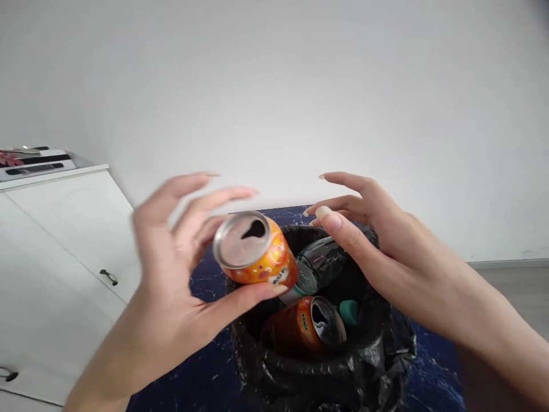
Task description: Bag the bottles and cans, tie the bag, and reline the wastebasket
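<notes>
My left hand (pixel 171 274) grips an opened orange soda can (pixel 257 252) between thumb and fingers, its top tilted toward me, just above the rim of a bin lined with a black bag (pixel 326 372). Inside the bin lie a second orange can (pixel 306 326), a clear plastic bottle (pixel 319 263) and something teal (pixel 349 312). My right hand (pixel 369 229) hovers over the bin's right side with its fingers spread and nothing in it.
A white cabinet (pixel 64 257) with dark handles stands at the left, with objects on its top. The bin rests on a dark blue marbled surface (pixel 429 377). A plain white wall fills the background.
</notes>
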The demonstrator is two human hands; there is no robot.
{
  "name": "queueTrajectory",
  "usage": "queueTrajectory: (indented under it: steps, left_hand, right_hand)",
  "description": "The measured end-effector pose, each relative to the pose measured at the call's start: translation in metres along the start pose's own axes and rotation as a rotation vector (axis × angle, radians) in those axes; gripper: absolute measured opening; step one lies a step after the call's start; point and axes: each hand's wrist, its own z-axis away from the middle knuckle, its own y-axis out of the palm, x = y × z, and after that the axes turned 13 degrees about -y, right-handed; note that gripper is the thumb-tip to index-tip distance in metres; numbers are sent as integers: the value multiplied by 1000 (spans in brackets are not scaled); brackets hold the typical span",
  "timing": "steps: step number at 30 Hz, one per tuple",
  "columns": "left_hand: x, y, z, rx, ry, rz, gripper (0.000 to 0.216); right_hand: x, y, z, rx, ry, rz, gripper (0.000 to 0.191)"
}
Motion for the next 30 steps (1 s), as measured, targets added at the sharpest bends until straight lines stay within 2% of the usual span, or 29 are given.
queueTrajectory:
  steps: [2, 3, 6, 10, 14, 17, 21, 23, 25, 30]
  left_hand:
    - [-2, 5, -4, 224, -6, -33, 101]
    - [-2, 7, -5, 289, -13, -58, 103]
    - [-4, 11, -6, 358, -40, -134, 109]
    - [-3, 15, -8, 438, -122, -197, 100]
    - [-3, 18, -10, 482, -286, -93, 98]
    - [-5, 20, -11, 425, -311, -19, 85]
    - [-3, 17, -13, 146, -249, -69, 41]
    - [3, 13, -13, 11, -283, -94, 42]
    - [13, 10, -12, -48, -353, -102, 47]
    - [62, 3, -1, -8, -655, -144, 62]
  right_hand:
    - [0, -1, 0, 0, -6, -1, 64]
    - [1, -2, 0, 2, -10, -4, 65]
    - [0, -3, 1, 13, -23, -24, 68]
    - [-1, -6, 2, 22, -25, -24, 70]
    - [1, -10, 1, 24, -7, -18, 70]
    - [2, -11, 0, 25, -15, -14, 68]
    - [2, -10, -2, 23, -13, -15, 65]
    - [1, -11, -2, 28, 7, -9, 62]
    - [0, -12, -3, 42, 28, 5, 58]
    - [-5, -14, -7, 16, 103, 51, 54]
